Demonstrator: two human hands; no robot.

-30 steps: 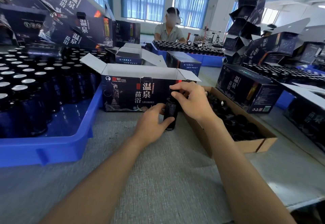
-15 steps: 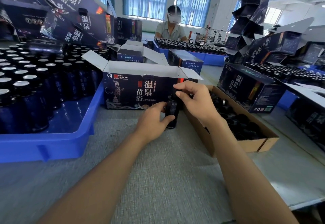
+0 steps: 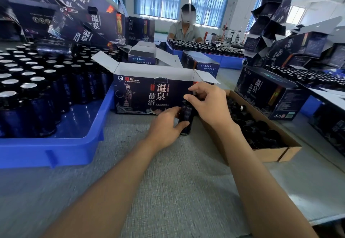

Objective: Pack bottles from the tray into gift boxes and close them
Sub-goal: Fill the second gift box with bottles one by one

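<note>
A dark bottle (image 3: pixel 186 115) stands upright on the grey table, just in front of an open dark gift box (image 3: pixel 149 95) with white flaps. My left hand (image 3: pixel 165 128) grips the bottle's lower body. My right hand (image 3: pixel 209 102) is curled over the bottle's top, fingers pinching around the neck or cap, which is hidden. A blue tray (image 3: pixel 74 144) at the left holds several dark bottles with silver tops (image 3: pixel 28 86).
A brown cardboard box (image 3: pixel 270 153) of black caps sits right of the bottle. A shut gift box (image 3: pixel 268 92) stands behind it. Stacked gift boxes (image 3: pixel 84 13) tower at the back left and right. A person (image 3: pixel 184 28) sits across, behind another blue tray of bottles (image 3: pixel 205 47).
My hands stay on the bottle; the right hand's fingers have shifted slightly over its top. The view has drifted a little; the bottle stays on the table.
</note>
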